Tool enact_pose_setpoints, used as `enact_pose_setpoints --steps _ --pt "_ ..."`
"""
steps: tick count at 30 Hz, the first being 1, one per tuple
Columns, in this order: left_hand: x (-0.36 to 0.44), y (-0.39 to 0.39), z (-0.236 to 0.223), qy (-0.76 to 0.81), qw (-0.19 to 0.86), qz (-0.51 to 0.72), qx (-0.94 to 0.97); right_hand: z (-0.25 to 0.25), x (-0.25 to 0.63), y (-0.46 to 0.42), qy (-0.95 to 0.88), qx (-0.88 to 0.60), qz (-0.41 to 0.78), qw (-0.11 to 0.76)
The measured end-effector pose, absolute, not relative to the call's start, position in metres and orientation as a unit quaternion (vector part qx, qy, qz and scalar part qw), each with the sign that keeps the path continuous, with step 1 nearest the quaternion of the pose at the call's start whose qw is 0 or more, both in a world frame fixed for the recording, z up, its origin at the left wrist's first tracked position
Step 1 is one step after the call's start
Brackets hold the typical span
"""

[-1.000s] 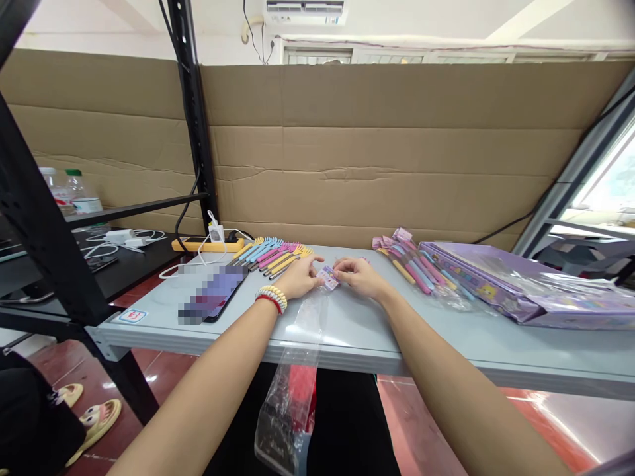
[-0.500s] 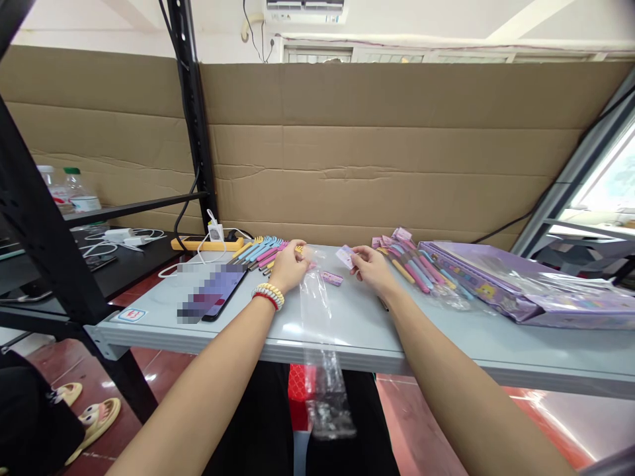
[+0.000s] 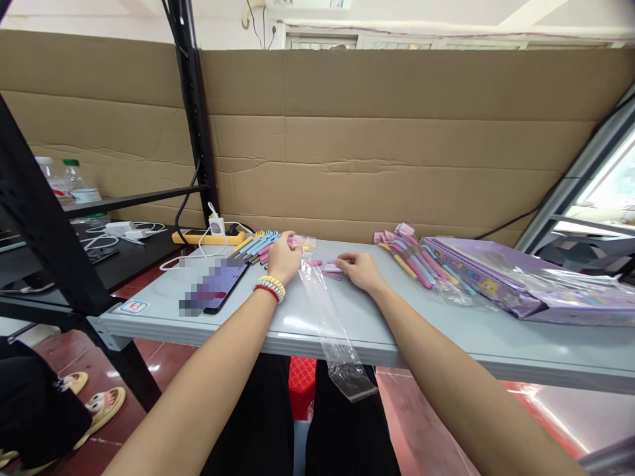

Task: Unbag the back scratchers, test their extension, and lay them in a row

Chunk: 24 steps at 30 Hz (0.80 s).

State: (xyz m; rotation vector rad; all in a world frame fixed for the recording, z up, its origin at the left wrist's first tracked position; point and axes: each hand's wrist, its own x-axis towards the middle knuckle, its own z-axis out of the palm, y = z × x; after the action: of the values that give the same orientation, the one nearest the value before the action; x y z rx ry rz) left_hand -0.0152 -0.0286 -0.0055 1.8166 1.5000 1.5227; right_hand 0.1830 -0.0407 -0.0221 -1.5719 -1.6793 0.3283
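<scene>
My left hand (image 3: pixel 285 260), with beaded bands at the wrist, is closed at the mouth of a long clear plastic bag (image 3: pixel 333 330). The bag trails over the table's front edge above my lap. A yellow and pink piece shows at the bag's upper end, too small to make out. With closed fingertips my right hand (image 3: pixel 361 270) grips the edge of a small purple printed card (image 3: pixel 331 267), low over the table. Beside my left hand lie several slim coloured pens (image 3: pixel 258 244) with curved tops, partly hidden by that hand.
To the right lie several bagged pens (image 3: pixel 421 261) with pink cards, next to a purple printed box (image 3: pixel 489 274). A phone (image 3: pixel 225 287), a yellow power strip (image 3: pixel 188 237) and white cables are at left. A cardboard wall (image 3: pixel 372 145) closes the back. Someone's slippered foot (image 3: pixel 104 413) shows below.
My right hand has lowered the small card leftward to where another purple piece lay on the table. The bag's lower end has swung right and up. The view has tilted slightly down.
</scene>
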Motion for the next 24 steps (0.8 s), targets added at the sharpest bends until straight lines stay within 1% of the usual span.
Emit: enact_pose_setpoints --steps 5,16,24 --pt "-0.0161 -0.0288 -0.0058 0.526 0.161 0.528 0.647 -0.0238 0.1832 -0.0414 -0.674 -0.623 0.141 0.370" --pt "-0.0169 -0.0287 -0.0066 0.527 0.159 0.518 0.655 -0.0253 0.1863 -0.0419 -0.680 -0.632 0.146 0.342" --pt "-0.0168 -0.0279 -0.0085 0.528 0.144 0.510 0.664 -0.0258 0.1822 -0.0444 -0.705 -0.637 0.124 0.286"
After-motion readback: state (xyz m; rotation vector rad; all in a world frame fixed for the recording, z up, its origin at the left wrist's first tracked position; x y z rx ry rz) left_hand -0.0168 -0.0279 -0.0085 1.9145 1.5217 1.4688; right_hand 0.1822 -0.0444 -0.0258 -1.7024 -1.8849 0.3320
